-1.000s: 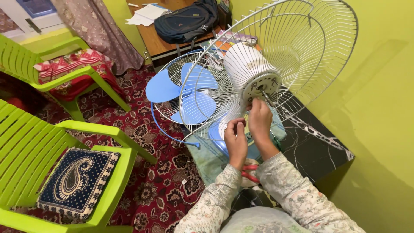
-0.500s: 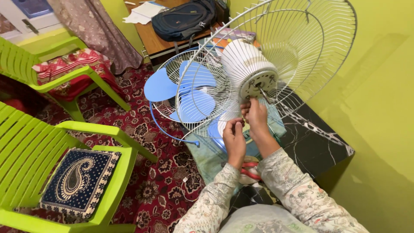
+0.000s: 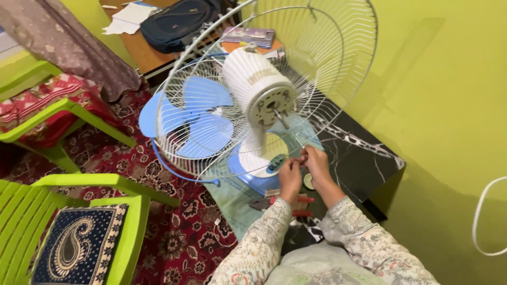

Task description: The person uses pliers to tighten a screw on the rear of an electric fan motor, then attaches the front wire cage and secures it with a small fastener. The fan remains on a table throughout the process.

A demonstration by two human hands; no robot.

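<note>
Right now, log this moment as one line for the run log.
left hand: touching right hand, fingertips pinched | right hand: fingertips pinched, below fan motor | wire guard: tilted | pliers: on table

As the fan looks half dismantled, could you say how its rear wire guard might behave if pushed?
The wire guard is thin open mesh, so probably light and springy. It stands high above the small blue base, so a push might tip the fan.

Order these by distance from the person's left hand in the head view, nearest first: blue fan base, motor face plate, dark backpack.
From the left hand:
1. Blue fan base, just beside it, to its left.
2. Motor face plate, above it.
3. Dark backpack, far off at the top, on the wooden desk.
</note>
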